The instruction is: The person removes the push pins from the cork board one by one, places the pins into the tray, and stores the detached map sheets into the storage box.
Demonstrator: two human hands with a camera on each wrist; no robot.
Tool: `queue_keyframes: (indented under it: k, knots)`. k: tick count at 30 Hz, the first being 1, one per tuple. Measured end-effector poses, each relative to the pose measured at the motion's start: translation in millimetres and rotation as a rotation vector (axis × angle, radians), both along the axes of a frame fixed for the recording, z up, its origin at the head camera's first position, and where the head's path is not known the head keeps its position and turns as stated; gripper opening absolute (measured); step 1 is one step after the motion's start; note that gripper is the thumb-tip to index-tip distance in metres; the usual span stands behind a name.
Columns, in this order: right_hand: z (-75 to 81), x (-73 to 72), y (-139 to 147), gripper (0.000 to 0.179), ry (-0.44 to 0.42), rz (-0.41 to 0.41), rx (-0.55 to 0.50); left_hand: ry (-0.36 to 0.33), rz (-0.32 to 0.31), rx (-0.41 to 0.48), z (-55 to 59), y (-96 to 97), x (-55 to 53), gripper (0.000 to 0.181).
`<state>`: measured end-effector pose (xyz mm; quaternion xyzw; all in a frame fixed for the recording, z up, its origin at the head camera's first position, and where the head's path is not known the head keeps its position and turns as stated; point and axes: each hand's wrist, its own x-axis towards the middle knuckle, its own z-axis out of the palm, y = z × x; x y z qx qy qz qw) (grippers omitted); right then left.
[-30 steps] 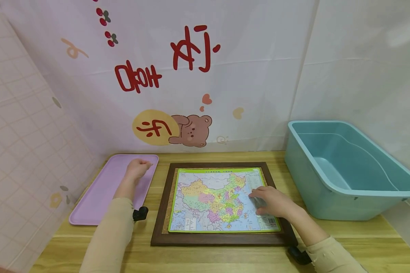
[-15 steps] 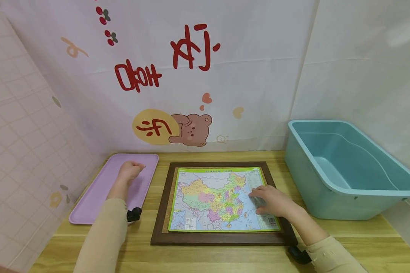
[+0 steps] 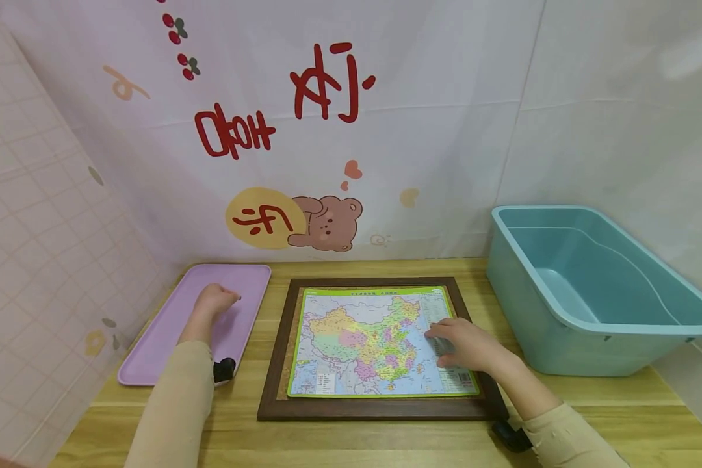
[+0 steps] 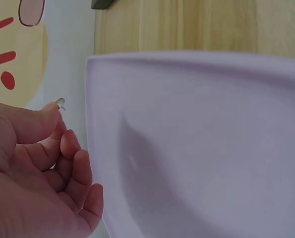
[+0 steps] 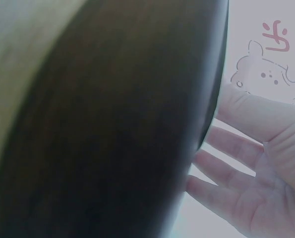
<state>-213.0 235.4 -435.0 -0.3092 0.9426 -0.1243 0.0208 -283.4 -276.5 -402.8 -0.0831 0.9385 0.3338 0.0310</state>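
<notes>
Over the purple tray (image 3: pixel 172 325), my left hand (image 3: pixel 215 300) pinches a small shiny thumbtack (image 4: pixel 61 103) between thumb and forefinger. Its other fingers are curled in the left wrist view, and its shadow falls on the tray. My right hand (image 3: pixel 465 343) rests with spread fingers on the right side of a map of China (image 3: pixel 363 348). This green-edged map lies on a corkboard (image 3: pixel 283 383) with a dark brown wooden frame. In the right wrist view, the frame (image 5: pixel 107 129) fills the middle, beside the fingers (image 5: pixel 221 168).
A deep blue-green plastic tub (image 3: pixel 567 344) stands to the right of the corkboard. The wooden table (image 3: pixel 351 442) runs back to a wall sheet (image 3: pixel 433 130) printed with a bear and red characters.
My left hand has moved left and slightly toward me over the tray, still pinching the thumbtack. My right hand has stayed on the map.
</notes>
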Motion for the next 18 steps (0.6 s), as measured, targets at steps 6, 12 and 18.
queue_keyframes:
  k: [6, 12, 18]
  knots:
    - [0.5, -0.3, -0.2, 0.051, 0.008, 0.01, -0.005, -0.043, -0.035, -0.079, 1.1, -9.3, 2.7, 0.033]
    - [1.1, -0.1, 0.2, 0.051, 0.004, 0.013, -0.01, -0.089, -0.006, -0.109, -2.3, -17.0, 3.3, 0.035]
    - [2.5, 0.9, -0.6, 0.051, -0.005, 0.003, -0.004, -0.157, 0.037, -0.098, -7.0, -21.6, 2.9, 0.039]
